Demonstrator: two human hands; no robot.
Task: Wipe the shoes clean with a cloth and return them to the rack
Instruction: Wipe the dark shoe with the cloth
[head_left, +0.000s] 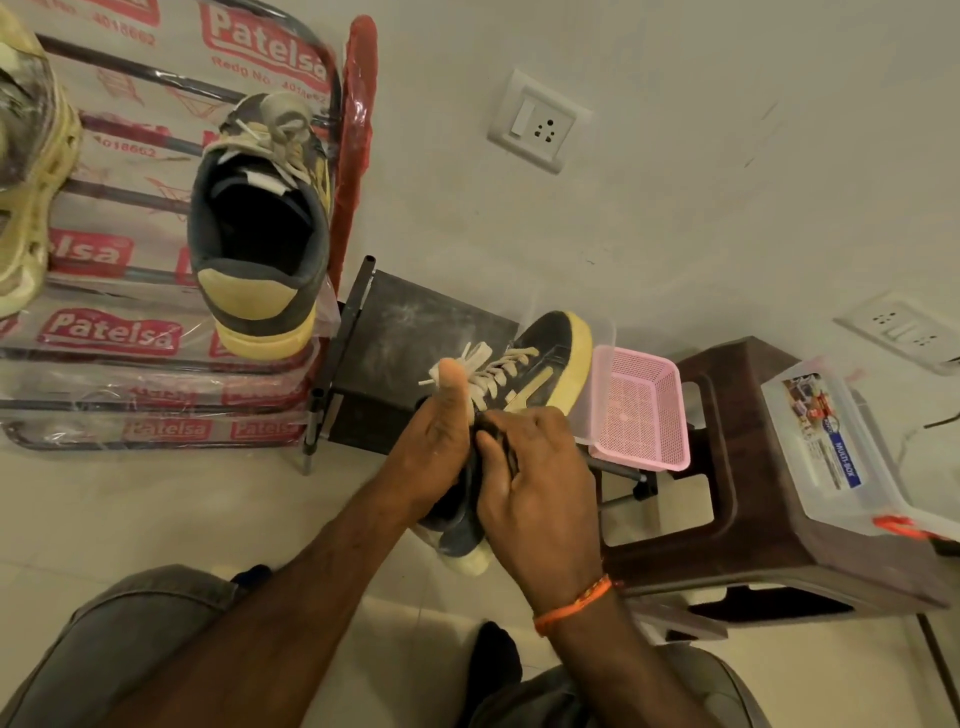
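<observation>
Both hands clamp the shoe (524, 374) in midair beside the rack (156, 332): my left hand (436, 447) wraps the collar, thumb up; my right hand (535, 478) presses its side, cloth hidden. I judge it light, soft-sided, stiff-soled; hold heel and sole.

Domestic interior, most likely an entry or utility corner of a home. A metal shoe rack (171, 291) at left — its tiers wrapped in printed plastic packaging — carries worn sneakers, among them a dark shoe with a yellow sole (260, 223). The plain painted wall (675, 156) behind bears a household switch-and-socket plate (537, 122) and a second plate (901, 332) at far right. A brown plastic stool (748, 499) at right supports a clear lidded storage box (831, 452); beside it sits a pink plastic basket (641, 410). Pale floor tiles (156, 509) lie in the near ground — ordinary household fittings throughout.
</observation>
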